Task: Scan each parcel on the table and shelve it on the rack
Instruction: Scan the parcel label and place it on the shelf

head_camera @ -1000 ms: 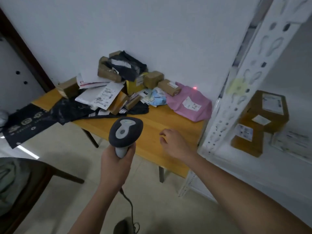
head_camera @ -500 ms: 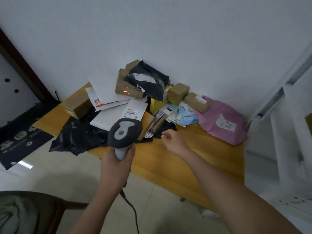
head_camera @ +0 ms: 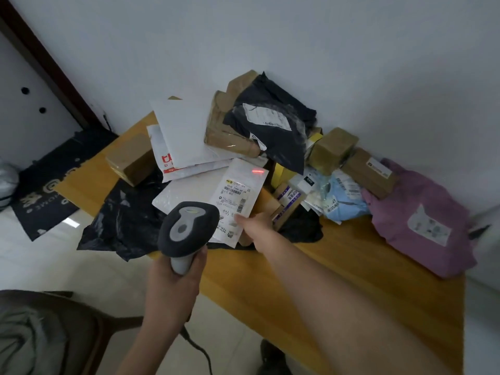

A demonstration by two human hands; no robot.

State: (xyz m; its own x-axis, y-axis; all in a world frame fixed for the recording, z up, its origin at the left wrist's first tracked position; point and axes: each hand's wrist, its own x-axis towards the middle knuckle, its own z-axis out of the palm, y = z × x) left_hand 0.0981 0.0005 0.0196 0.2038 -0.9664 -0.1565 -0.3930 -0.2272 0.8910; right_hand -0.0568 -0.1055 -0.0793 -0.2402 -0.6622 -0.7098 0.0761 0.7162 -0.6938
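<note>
A heap of parcels covers the back of the wooden table. My left hand grips a grey handheld scanner by its handle, and the scanner's head points at the heap. Its red laser line falls on the top of the label of a white bubble mailer. My right hand is at that mailer's lower right edge, thumb on the label, fingers hidden beneath. The rack is out of view.
Around the mailer lie a black bag, a brown box, a black polybag on brown packages, a blue packet and a pink bag. A dark chair stands at lower left, near a doormat.
The view swung left, away from the rack, and closer to the table. My right hand reached forward to the white mailer's edge. The laser spot moved from the brown package onto the mailer's label.
</note>
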